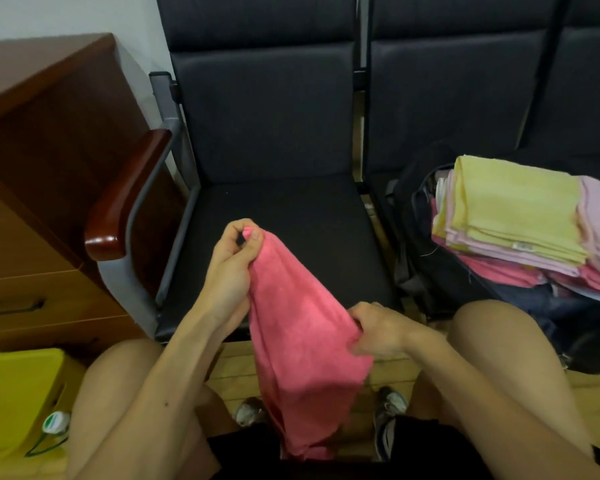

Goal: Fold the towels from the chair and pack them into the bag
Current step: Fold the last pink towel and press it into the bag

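**Pink towel held up in both hands**

On the head camera I see the towel (302, 341), a pink one, hanging lengthwise between the person's bare knees. The left hand (234, 258) pinches its top corner between thumb and fingertips, raised in front of the chair (291, 230) seat. The right hand (378, 332) is lower and to the right, its fingers curled into the towel's side edge so that the cloth bunches there. The rest of the towel droops towards the lap, and its bottom end is gathered in loose folds.

The chair is dark and padded, with a wooden armrest (125, 195) on its left. On the next seat to the right lies the bag (413, 244), dark and open. A stack (510, 216) of folded towels sits in its mouth, a yellow one on top with pale pink and deeper pink ones under it.

A wooden cabinet (49, 150) stands left of the chair. A yellow box (14, 393) sits at the lower left, and the shoes (392, 403) rest on the wooden floor (388, 372).
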